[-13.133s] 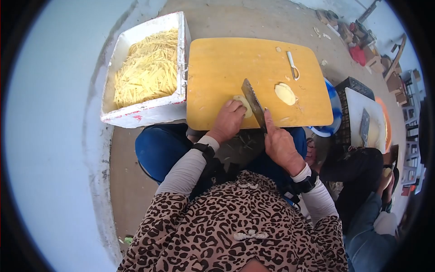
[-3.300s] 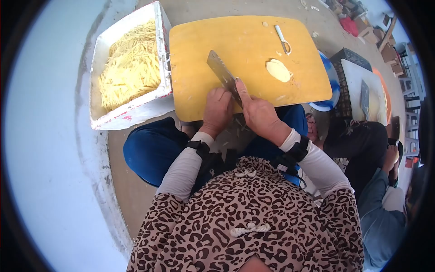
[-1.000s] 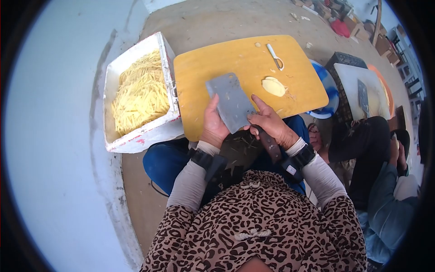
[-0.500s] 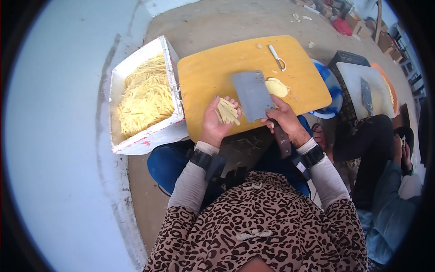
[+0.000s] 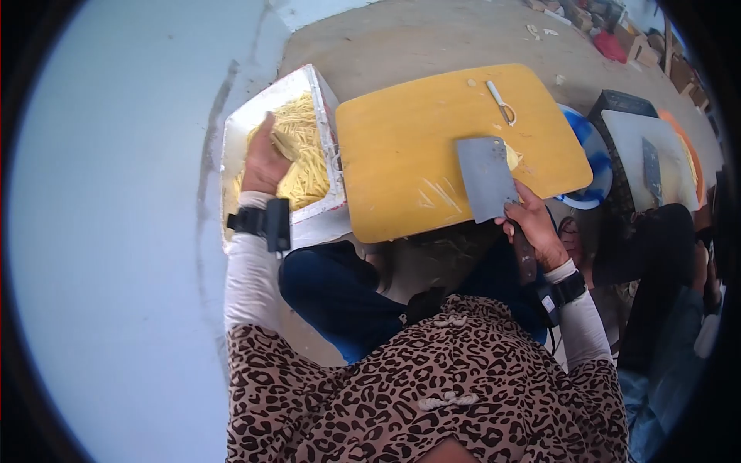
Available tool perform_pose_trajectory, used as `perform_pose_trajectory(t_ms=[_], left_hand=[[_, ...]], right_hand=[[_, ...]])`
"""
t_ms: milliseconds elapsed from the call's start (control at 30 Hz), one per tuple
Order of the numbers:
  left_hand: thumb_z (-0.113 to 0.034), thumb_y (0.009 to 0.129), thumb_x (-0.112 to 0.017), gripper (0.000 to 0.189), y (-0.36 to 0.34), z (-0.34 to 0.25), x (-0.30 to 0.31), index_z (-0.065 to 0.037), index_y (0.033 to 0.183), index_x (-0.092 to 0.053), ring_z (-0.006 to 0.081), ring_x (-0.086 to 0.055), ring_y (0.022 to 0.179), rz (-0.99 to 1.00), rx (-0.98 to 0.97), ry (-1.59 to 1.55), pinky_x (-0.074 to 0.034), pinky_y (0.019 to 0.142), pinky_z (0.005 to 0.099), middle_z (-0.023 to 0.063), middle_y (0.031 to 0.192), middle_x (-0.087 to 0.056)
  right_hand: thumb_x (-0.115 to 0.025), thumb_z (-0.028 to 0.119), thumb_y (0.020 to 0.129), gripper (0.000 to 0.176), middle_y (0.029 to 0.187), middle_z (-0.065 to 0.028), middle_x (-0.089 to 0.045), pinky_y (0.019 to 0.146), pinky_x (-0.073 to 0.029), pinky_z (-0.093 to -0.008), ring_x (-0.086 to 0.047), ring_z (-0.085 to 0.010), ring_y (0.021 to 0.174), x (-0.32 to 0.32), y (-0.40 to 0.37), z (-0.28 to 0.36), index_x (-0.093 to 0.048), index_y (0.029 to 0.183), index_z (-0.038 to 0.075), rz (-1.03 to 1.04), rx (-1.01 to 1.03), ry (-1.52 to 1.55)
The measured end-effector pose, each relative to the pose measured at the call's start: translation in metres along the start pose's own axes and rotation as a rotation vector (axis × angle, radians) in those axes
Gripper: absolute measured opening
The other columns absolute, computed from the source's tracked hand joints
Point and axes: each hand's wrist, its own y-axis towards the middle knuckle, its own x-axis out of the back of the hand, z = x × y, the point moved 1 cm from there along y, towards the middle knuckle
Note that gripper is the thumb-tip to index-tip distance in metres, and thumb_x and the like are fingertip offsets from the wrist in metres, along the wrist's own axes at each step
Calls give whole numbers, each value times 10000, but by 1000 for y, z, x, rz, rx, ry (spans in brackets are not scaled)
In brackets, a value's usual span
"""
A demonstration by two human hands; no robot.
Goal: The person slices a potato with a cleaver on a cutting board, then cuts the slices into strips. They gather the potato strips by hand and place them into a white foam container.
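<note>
The cleaver sits above the four o'clock part of the yellow board, blade toward eleven; contact between the two cannot be confirmed. Its blade is flat, grey and near-rectangular; its handle is dark brown. The right hand is closed around the handle near the blade, presumably for control of the broad metal. Behind the blade lie pale slices; thin loose strips lie at seven o'clock, and a white-handled tool at one.

The left hand is over the white box at nine o'clock, partly curled; blur hides whether it holds anything. The box, apparently foam, contains slender yellow sticks; its position close beside the board probably shortens the reach. A blue-and-white basin stands at three o'clock.
</note>
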Motion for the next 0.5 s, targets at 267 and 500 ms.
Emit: perform_pose_trajectory(t_ms=[267, 500], left_hand=[[-392, 964, -544, 605, 2, -47, 75, 51, 1337, -370, 325, -386, 1250, -692, -223, 74, -393, 1004, 492, 233, 1379, -352], [-146, 940, -608, 224, 0, 6, -6, 38, 1060, -562, 233, -618, 867, -158, 0, 138, -553, 798, 328, 135, 989, -616]], right_hand=[[-490, 5, 897, 582, 883, -88, -645, 477, -462, -210, -557, -86, 576, 10, -6, -8, -352, 1462, 19, -7, 34, -40], [-498, 24, 896, 587, 822, -76, -636, 475, -443, -201, -518, -71, 535, 14, -8, -14, -352, 1465, 28, -41, 42, -164]])
